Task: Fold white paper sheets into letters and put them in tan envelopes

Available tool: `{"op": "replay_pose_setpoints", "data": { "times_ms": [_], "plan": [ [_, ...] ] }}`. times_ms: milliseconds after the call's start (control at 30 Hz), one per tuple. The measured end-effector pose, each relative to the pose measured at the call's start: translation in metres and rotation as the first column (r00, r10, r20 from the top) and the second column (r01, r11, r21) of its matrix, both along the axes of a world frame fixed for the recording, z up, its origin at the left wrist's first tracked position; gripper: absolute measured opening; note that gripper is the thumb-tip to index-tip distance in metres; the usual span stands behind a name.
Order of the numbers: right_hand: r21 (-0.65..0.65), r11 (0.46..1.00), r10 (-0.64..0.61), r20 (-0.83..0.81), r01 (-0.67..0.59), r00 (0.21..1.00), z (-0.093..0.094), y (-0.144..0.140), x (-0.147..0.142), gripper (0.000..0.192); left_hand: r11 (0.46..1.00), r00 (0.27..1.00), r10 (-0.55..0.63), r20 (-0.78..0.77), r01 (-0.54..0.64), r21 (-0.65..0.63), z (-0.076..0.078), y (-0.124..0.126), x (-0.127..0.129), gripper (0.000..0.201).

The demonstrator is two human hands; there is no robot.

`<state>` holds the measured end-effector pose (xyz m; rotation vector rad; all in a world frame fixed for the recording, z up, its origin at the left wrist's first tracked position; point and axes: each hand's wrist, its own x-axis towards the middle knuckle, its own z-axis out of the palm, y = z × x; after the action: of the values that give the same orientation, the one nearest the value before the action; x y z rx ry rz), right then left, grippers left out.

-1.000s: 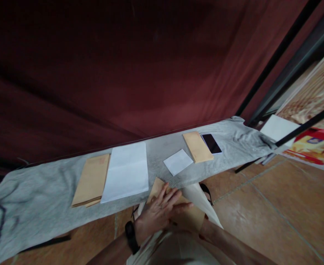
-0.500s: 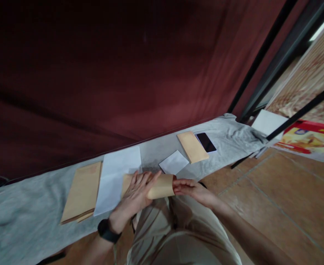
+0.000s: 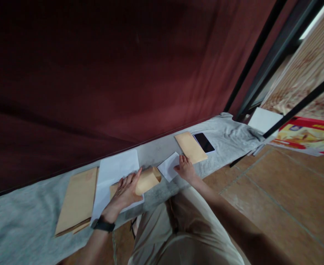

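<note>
Holding a brown envelope (image 3: 146, 179) against the grey cloth (image 3: 26, 224), left hand (image 3: 125, 191) closed round it from above, fingers curled over the near end and the open mouth bulging toward the right. Lying partly over a stack of white paper sheets (image 3: 114, 171), that envelope, with its open end just beside a small folded white sheet (image 3: 169, 166). Resting flat on that folded sheet's right corner, right hand (image 3: 186, 169), fingers spread and open, gripping nothing, only pressing down. Wearing a dark watch (image 3: 102, 224) on the left wrist. Lying left of the white sheets and touching their edge, a pile of brown envelopes (image 3: 76, 200), slightly fanned at the near end. Lying just beyond the right hand, a single brown envelope (image 3: 191, 146), and right beside that, touching its far edge, a black smartphone (image 3: 204, 142), screen dark and face up. Covering the long low surface from end to end, the grey cloth, rumpled at the right end. Hanging behind it all, a dark red curtain (image 3: 123, 66). Showing below, beige trousers (image 3: 184, 228) and a brown tiled floor (image 3: 283, 191).
</note>
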<state>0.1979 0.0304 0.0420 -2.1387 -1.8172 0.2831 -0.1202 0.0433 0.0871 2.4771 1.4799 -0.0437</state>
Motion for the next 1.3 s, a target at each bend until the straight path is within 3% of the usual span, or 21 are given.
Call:
{"op": "replay_pose_setpoints", "data": {
  "times_ms": [167, 300, 567, 767, 933, 967, 1067, 1100, 1167, 1300],
  "plan": [
    [-0.128, 0.988, -0.080, 0.073, 0.089, 0.994, 0.005, 0.017, -0.004, 0.075, 1.000, 0.997, -0.007, 0.077, 0.006, 0.016, -0.006, -0.003, -0.004, 0.112],
    [-0.154, 0.980, -0.119, 0.061, 0.128, 0.991, 0.008, 0.025, -0.002, 0.071, 0.999, 0.994, -0.016, 0.108, 0.012, 0.042, -0.004, -0.006, -0.003, 0.110],
    [-0.114, 0.975, -0.200, -0.050, 0.193, 0.979, 0.008, 0.031, 0.009, 0.050, 0.999, 0.995, -0.001, 0.098, -0.004, 0.050, 0.004, -0.011, 0.003, 0.105],
    [-0.017, 0.991, -0.131, -0.290, 0.131, 0.948, 0.004, 0.020, 0.020, 0.021, 0.998, 0.995, -0.003, 0.103, -0.003, 0.059, 0.005, -0.012, 0.003, 0.106],
    [0.118, 0.987, -0.030, -0.535, 0.110, 0.844, 0.005, -0.004, 0.032, 0.025, 0.998, 0.995, -0.008, 0.096, 0.002, 0.060, -0.003, -0.010, -0.001, 0.108],
    [0.149, 0.981, -0.003, -0.617, 0.121, 0.787, 0.005, -0.010, 0.032, 0.027, 0.998, 0.996, -0.006, 0.094, 0.001, 0.058, -0.005, -0.010, -0.002, 0.109],
    [0.166, 0.972, 0.071, -0.882, 0.166, 0.466, 0.003, -0.027, 0.026, 0.030, 0.999, 0.995, -0.001, 0.095, -0.004, 0.052, -0.008, -0.008, -0.002, 0.111],
    [0.148, 0.976, 0.074, -0.915, 0.160, 0.396, 0.002, -0.031, 0.022, 0.031, 0.999, 0.995, -0.003, 0.097, -0.002, 0.052, -0.008, -0.008, -0.003, 0.112],
    [0.123, 0.983, 0.064, -0.924, 0.133, 0.377, 0.000, -0.037, 0.015, 0.032, 0.998, 0.995, -0.013, 0.100, 0.006, 0.064, -0.008, -0.008, -0.003, 0.113],
    [0.153, 0.985, 0.090, -0.858, 0.084, 0.505, -0.001, -0.041, 0.009, 0.028, 0.993, 0.993, -0.036, 0.110, 0.023, 0.113, -0.006, -0.011, -0.003, 0.114]
  ]
}}
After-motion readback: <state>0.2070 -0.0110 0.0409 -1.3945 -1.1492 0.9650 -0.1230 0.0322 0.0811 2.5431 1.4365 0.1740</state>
